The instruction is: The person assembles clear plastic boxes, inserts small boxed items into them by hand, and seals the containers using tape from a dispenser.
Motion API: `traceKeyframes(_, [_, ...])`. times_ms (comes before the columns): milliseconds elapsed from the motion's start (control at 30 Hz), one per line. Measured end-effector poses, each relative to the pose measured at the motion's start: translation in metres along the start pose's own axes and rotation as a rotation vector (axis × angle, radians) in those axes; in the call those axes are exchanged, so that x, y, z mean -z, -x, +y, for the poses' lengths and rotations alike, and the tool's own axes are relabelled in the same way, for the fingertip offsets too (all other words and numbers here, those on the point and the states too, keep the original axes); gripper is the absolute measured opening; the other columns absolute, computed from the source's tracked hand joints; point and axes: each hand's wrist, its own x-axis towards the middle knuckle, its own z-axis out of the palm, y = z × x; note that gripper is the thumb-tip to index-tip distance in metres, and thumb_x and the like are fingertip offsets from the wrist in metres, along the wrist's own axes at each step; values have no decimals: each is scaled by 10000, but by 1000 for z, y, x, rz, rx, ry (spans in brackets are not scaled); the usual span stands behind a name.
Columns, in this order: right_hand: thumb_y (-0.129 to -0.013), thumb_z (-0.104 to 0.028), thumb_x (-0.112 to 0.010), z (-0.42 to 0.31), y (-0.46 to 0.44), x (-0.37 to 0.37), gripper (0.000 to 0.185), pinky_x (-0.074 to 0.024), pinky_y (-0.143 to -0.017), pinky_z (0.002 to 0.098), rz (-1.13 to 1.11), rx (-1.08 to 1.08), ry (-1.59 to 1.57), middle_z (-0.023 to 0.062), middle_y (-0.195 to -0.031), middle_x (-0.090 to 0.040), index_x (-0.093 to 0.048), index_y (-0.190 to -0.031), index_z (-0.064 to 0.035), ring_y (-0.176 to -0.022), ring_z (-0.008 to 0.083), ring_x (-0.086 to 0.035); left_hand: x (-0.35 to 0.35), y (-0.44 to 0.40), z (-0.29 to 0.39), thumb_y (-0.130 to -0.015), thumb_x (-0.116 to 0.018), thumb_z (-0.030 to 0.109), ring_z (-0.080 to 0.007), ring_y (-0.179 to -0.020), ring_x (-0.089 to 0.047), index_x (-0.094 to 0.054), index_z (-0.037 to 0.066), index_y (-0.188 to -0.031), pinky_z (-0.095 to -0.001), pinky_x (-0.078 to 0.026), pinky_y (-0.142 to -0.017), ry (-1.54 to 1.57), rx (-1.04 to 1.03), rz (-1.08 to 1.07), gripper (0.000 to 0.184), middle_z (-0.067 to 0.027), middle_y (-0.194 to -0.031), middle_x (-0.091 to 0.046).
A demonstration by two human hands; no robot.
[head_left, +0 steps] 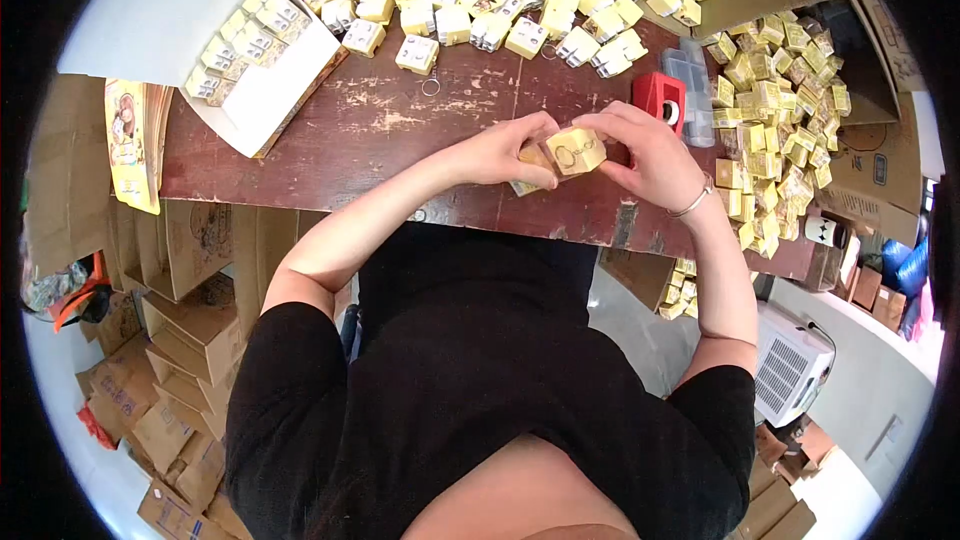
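The left hand point(500, 152) and right hand point(650, 153) share one small yellow box point(585, 152) over the surface point(400, 135), near its front edge, fingers gripping its sides and a metal ring showing on one face. Good handling here probably means light, even pressure from both sides, so that the walls do not buckle, with the ring face kept uncovered. There is one red dispenser point(652, 95) and one clear tray point(698, 100) toward the right edge, and one open white carton point(262, 110) by the left edge; the yellow blocks point(452, 24) at the far edge and packed boxes point(768, 130) at the right overlap too much to count.
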Motion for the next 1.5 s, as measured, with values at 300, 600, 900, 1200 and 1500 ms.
traceKeyframes(300, [-950,-80,-574,12,43,-91,80,-437,-504,193,495,-587,-1059,24,-770,-631,-594,-889,-33,-639,59,-560,-23,-1,-28,-758,-787,168,-229,-1150,-496,-369,65,-1327,-342,-406,-970,-280,-250,220,713,-141,-1250,-472])
traceKeyframes(600, [-908,-153,-658,25,28,-134,206,-510,-532,230,454,-633,-1334,3,-744,-599,-620,-752,-25,-646,62,-557,-52,-1,-33,-1014,-392,226,-187,-1129,-476,-414,48,-1352,-326,-359,-1003,340,-85,273,383,-103,-1250,-483])
traceKeyframes(900, [-755,-92,-773,17,35,-129,700,-448,-952,340,553,-357,-1107,101,-1275,-489,-372,-1326,-38,-1136,180,-507,-38,5,-1,-820,-689,56,-252,-1034,-616,-640,57,-1169,-339,-512,-860,-244,-315,486,353,-134,-1186,-573])
traceKeyframes(1200, [-645,-140,-802,-10,25,-130,740,-512,-890,351,691,-461,-500,158,-1149,-617,-453,-1290,-33,-1053,252,-632,-52,-8,18,-818,-688,90,-279,-1077,-624,-702,67,-1112,-372,-490,-927,-247,-345,457,295,-169,-1239,-611])
traceKeyframes(1500, [-653,-131,-799,-8,37,-127,735,-516,-877,355,746,-468,-470,167,-1120,-626,-443,-1289,-33,-1035,258,-639,-56,-18,36,-852,-652,38,-221,-1112,-615,-714,19,-1065,-339,-487,-941,-47,-237,387,223,-153,-1187,-659])
